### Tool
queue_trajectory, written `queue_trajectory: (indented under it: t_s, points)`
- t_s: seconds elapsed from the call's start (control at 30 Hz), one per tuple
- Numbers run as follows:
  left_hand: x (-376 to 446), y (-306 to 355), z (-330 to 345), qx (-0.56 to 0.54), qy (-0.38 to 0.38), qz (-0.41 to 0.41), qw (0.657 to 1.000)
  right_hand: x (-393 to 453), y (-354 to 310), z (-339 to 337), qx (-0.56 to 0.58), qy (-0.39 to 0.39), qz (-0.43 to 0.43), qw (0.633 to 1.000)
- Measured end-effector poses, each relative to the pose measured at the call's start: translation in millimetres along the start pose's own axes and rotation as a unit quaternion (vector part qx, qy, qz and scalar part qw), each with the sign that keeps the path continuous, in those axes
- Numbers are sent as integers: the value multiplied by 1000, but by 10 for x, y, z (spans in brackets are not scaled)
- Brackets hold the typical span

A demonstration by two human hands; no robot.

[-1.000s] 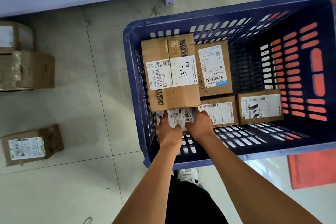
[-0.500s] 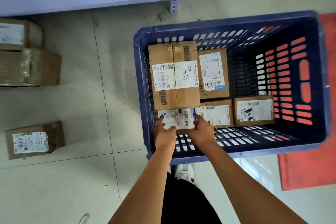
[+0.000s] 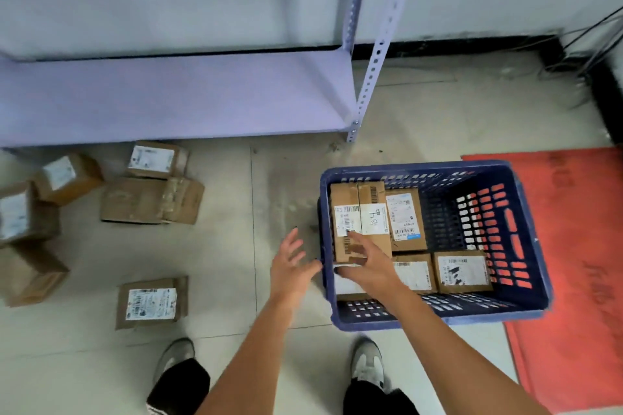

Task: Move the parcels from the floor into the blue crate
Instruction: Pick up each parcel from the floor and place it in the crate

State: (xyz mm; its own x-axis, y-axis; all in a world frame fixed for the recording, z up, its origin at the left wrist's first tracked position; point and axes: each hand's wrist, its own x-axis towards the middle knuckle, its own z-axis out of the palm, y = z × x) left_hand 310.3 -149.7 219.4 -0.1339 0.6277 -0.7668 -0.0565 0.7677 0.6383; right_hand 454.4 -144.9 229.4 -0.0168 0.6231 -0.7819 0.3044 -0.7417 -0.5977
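Low in the frame's centre, the left hand (image 3: 292, 271) hangs with fingers spread, holding nothing, just outside the slotted blue plastic crate (image 3: 438, 315). The right hand (image 3: 369, 264), fingers loosely apart, is over the brown cardboard labelled parcels (image 3: 462, 271) inside. At centre left, more taped cardboard parcels (image 3: 151, 301) lie on the pale tiled floor (image 3: 236, 246), below the grey metal shelf (image 3: 175, 94).

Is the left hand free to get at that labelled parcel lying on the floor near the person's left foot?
Probably yes: the left hand is open and empty outside the blue crate, and only bare floor separates it from the labelled parcel.
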Motion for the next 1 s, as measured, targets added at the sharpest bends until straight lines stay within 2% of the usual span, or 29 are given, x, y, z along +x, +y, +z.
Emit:
queue_trajectory:
  t_s: [0.23,0.5,0.6,0.77,1.0]
  points:
    - [232,144,-1595,2,7,31,999,152,-622,1449,-31,-10,-36,999]
    - [602,-213,-3576,13,24,-27,999,292,-677,3256,37,-14,52,998]
    - [752,-382,-4145,43,34,-34,998,430,-630,3784,8,-29,67,997]
    - [1101,-845,-4646,81,56,-73,992,747,-388,4375,-51,-42,88,994]
    - [1856,-1634,-4807,98,78,-132,983,1605,208,4826,-128,-46,123,983]
